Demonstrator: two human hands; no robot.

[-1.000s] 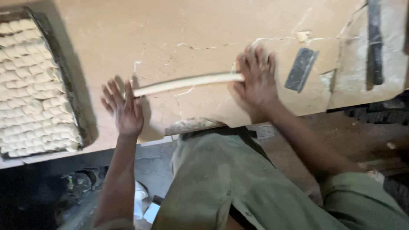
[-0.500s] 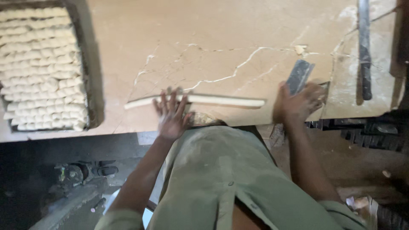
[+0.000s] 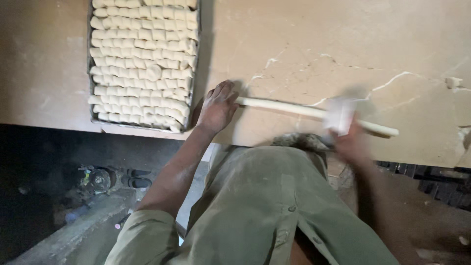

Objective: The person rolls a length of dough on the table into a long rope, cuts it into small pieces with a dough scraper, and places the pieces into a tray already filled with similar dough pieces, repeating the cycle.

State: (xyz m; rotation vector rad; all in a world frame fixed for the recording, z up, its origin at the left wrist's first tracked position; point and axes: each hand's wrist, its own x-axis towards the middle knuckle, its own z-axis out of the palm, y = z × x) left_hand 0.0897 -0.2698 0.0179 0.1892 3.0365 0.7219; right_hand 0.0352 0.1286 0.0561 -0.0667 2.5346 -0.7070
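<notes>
- Head view: my right hand (image 3: 351, 142) is smeared by motion, so I cannot count its fingers; it grips a pale flat scraper (image 3: 338, 114), itself blurred, set on top of the dough rope (image 3: 314, 112).
- The rope lies along the near part of the marble surface (image 3: 343, 49), running from my left hand (image 3: 217, 109) rightward to a free end near the edge.
- The left hand lies open and flat, fingers spread, its fingertips touching the rope's left end.
- The tray (image 3: 90, 105) of cut dough pieces (image 3: 142, 64) sits just left of that hand; the top of the tray is cut off by the frame.
- A small scrap of dough (image 3: 454, 82) lies far right, and the surface's right end runs out of view.
- My olive shirt hides the surface's near edge below the rope.
- Against half a second ago: the right hand was on the dark scraper at the rope's right end; now it is over the rope with the scraper in its grip.
- The left hand sat on the rope nearer its middle; now it is at the left end.
- The view has swung left, so the tray shows fuller and the long tool at far right is gone from frame.
</notes>
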